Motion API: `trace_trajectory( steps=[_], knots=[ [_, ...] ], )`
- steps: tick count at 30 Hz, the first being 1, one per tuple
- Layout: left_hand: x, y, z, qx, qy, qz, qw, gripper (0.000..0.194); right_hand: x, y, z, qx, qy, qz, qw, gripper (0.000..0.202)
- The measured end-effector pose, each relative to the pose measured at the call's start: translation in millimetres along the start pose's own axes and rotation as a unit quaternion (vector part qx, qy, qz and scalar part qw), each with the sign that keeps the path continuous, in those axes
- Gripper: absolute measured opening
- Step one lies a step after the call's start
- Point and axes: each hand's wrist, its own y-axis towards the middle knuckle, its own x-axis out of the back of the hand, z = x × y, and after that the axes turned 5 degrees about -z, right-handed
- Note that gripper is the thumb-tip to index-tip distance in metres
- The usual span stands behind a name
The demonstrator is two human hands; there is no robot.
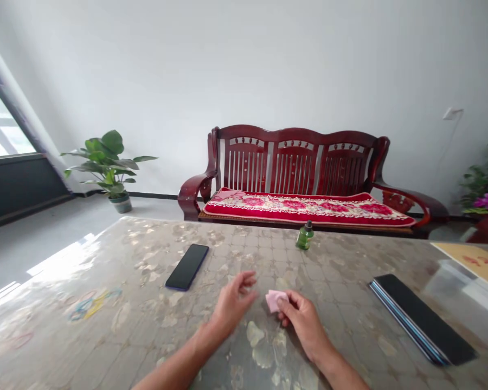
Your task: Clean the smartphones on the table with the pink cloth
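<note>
My right hand (299, 314) pinches a small pink folded piece (275, 300) between thumb and fingers, a little above the table; whether it is paper or cloth I cannot tell. To its left, my left hand (236, 298) is slightly blurred, with thumb and fingers apart and nothing in it. A gap separates it from the pink piece. Beyond both hands, a small green bottle (305, 238) with a black top stands upright. A dark phone (187, 266) lies flat to the left of my left hand.
The patterned table (146, 336) fills the foreground. Colourful rubber bands (93, 306) lie at left. A dark flat stack (423, 319) and a tan envelope-like sheet (475, 265) lie at right. Behind stand a wooden bench (295, 162) with a red cover and a potted plant (120, 203).
</note>
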Motion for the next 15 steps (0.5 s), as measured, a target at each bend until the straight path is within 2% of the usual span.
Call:
trace_trajectory(
  steps=[1,3,5,7,9,12,15],
  knots=[
    [13.0,8,-1,-0.021,0.073,-0.039,0.996,0.040,2,-1,0,0.001,0.010,-0.008,1.000,0.050],
    [41.7,26,-2,-0.035,0.223,-0.101,0.969,0.044,4,-1,-1,0.004,0.023,-0.015,1.000,0.050],
    [69.4,41,-1,0.004,0.369,-0.144,0.918,0.051,4,0,-2,0.009,0.027,-0.012,1.000,0.049],
    [92.9,54,2,0.071,0.468,-0.148,0.868,0.060,3,0,-3,0.014,0.026,-0.006,1.000,0.047],
    [111.6,64,7,0.151,0.506,-0.124,0.840,0.068,3,1,-2,0.018,0.023,-0.003,1.000,0.045],
    [131.8,77,17,0.202,0.504,-0.092,0.834,0.077,2,0,0,0.020,0.022,0.000,1.000,0.045],
    [143.5,90,27,0.227,0.494,-0.063,0.837,0.077,2,-1,3,0.021,0.024,0.003,0.999,0.045]
  ],
)
